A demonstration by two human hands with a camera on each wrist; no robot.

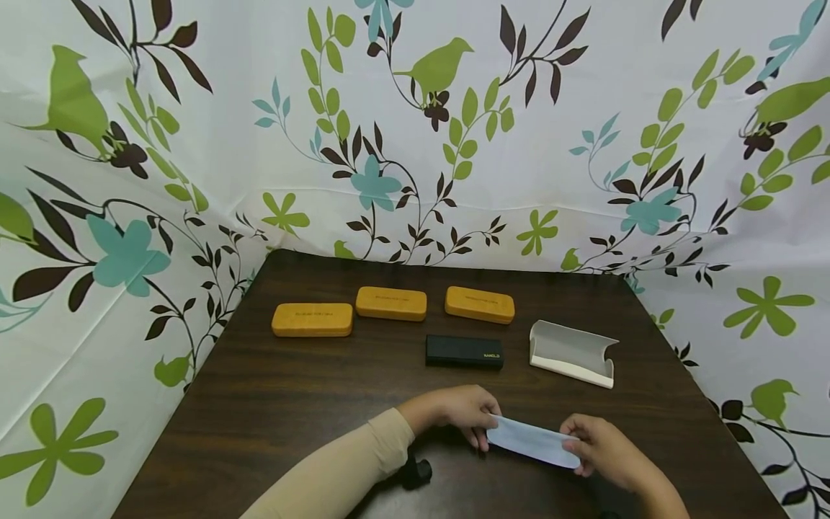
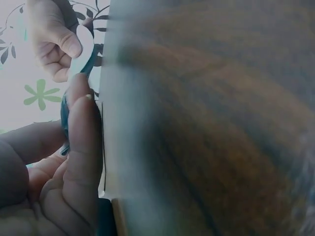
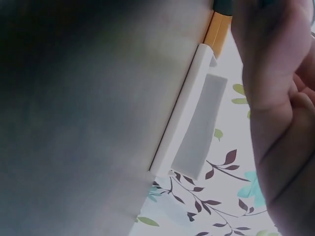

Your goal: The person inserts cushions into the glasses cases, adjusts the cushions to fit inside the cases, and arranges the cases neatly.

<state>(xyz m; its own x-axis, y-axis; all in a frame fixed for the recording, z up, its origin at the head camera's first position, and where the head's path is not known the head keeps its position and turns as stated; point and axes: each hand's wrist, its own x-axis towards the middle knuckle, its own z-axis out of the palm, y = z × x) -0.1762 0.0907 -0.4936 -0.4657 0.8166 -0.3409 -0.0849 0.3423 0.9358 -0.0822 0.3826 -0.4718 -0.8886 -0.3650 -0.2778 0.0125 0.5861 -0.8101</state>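
A strip of light blue folded cloth (image 1: pixel 532 441) is stretched between both hands above the near part of the table. My left hand (image 1: pixel 462 412) pinches its left end between thumb and fingers. At the other end, my right hand (image 1: pixel 606 448) grips the cloth with the thumb on top. Seen from the left wrist, the cloth (image 2: pixel 84 51) curves edge-on from the left fingers up to the right hand (image 2: pixel 53 42). Past the right hand, an open white glasses case (image 1: pixel 570 366) lies on the table. The right wrist view shows only part of the right hand (image 3: pixel 275 83).
Beyond the hands sits a black case (image 1: pixel 463 352) with small gold lettering. Three yellow cases stand farther back: one at left (image 1: pixel 313 320), one in the middle (image 1: pixel 391 304), one at right (image 1: pixel 480 305). Patterned curtain (image 1: pixel 415 144) surrounds the dark wooden table (image 1: pixel 272 418).
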